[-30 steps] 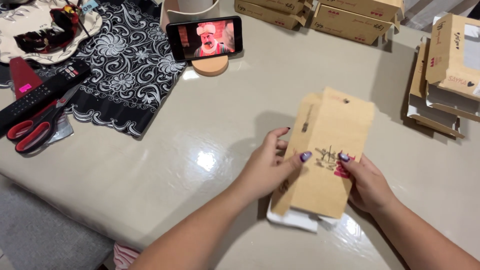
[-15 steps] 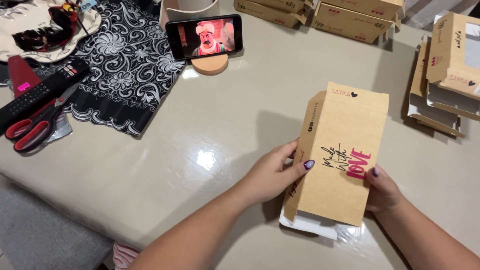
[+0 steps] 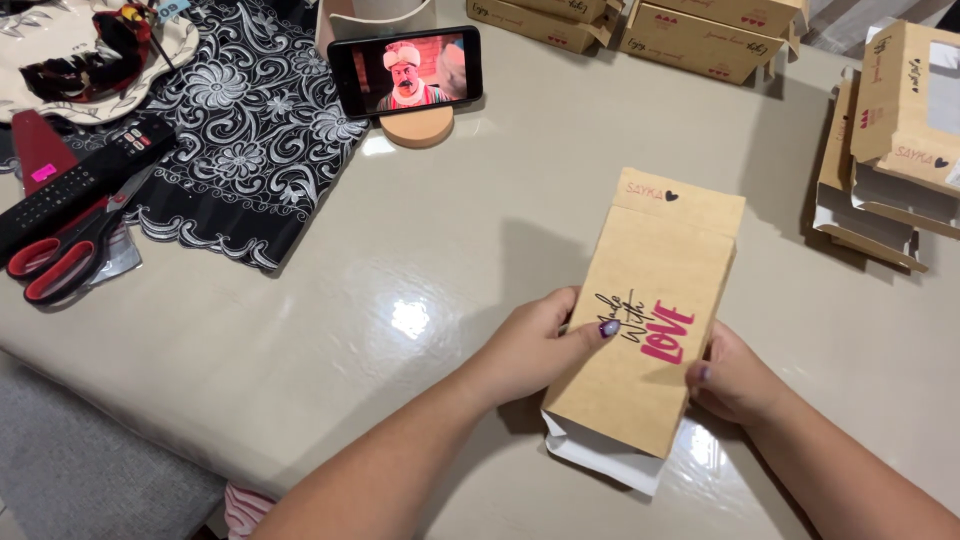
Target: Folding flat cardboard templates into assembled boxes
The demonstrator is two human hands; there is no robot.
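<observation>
Nearest the camera, both forearms reach in from the bottom edge and meet at a flat kraft-paper box (image 3: 652, 320) lying on the glossy counter (image 3: 400, 260). The left hand (image 3: 535, 345) clasps the box's left edge, thumb laid across the printed face and the other fingers tucked beneath, out of sight. The right hand (image 3: 735, 380) grips the right edge lower down; one fingertip shows at the rim, the rest is hidden behind the box, so how those fingers are set cannot be told beyond that they clamp the edge. Neither hand is spread free; both pinch the box between them.

The box's long axis runs away from the person, leaning slightly to the right, its tab end farthest off and its near end open, where a white liner (image 3: 600, 462) pokes out. The box sits squarely between the two hands, the left holding a little farther up than the right.

Farther off on the left lie red-handled scissors (image 3: 60, 262), a black remote (image 3: 85, 180) and a black-and-white patterned cloth (image 3: 255, 140). Beyond stands a phone (image 3: 405, 72) propped on a round wooden stand (image 3: 418, 125). At the right edge sits a stack of folded boxes (image 3: 890, 160), with more flat boxes (image 3: 650, 25) along the far side.
</observation>
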